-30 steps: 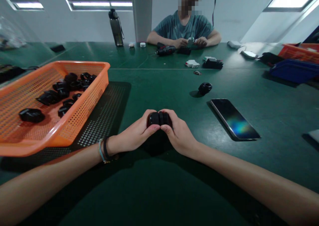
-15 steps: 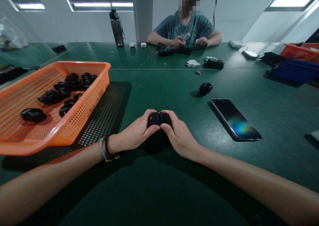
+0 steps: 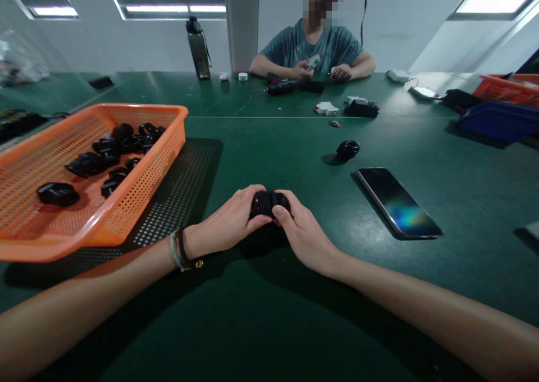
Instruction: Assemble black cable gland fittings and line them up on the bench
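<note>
Stability, I judge remotely, is why the left hand [image 3: 226, 223] and right hand [image 3: 306, 231] pinch a black fitting [image 3: 264, 203] from opposite ends at frame centre.

Left of the left hand [image 3: 231, 219], the orange basket [image 3: 147, 180] is basically a wall, so you'd go over it. The right hand [image 3: 306, 229] has a phone [image 3: 396, 202] off to its right and a loose black part [image 3: 348, 150] farther out. Straight ahead there's a decent lane of green tabletop [image 3: 261, 155] up to the drill [image 3: 281, 87].
</note>
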Available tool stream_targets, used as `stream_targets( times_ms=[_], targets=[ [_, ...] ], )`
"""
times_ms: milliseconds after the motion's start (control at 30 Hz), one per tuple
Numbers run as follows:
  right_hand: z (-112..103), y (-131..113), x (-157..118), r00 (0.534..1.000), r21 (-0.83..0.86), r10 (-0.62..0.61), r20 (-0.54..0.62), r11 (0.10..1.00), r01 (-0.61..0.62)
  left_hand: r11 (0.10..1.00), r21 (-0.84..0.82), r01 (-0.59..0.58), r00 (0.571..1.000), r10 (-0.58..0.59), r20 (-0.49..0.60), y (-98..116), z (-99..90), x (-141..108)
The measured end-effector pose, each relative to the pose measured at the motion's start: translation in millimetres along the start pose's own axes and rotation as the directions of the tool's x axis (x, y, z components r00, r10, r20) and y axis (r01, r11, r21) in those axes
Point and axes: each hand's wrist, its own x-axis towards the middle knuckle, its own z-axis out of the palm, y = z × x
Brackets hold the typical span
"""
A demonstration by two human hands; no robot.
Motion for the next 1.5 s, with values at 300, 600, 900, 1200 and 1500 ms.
stream_targets(
  times_ms=[300,600,900,1200,1500],
  targets=[
    [1,3,2,1.0,0.052,0.025,-0.013,0.998,-0.024,0.999,-0.052,0.008,1.0,-0.007,0.014,0,-1.5,4],
    [-15,17,20,0.922,-0.277,-0.387,0.008,0.885,0.374,0.921,-0.385,0.055,0.997,-0.028,0.076,3,-4.5,4],
    [-15,20,20,0.838,-0.355,-0.541,0.074,0.771,0.529,0.875,-0.473,0.105,0.992,-0.061,0.108,8,-3.7,1],
    [-11,20,18,0.861,-0.361,-0.508,0.015,0.801,0.479,0.887,-0.45,0.1,0.993,-0.061,0.1,9,-0.7,1],
    [-8,18,14,0.888,-0.308,-0.46,0.003,0.844,0.439,0.886,-0.443,0.141,0.99,-0.117,0.08,16,0.5,-3]
  ],
)
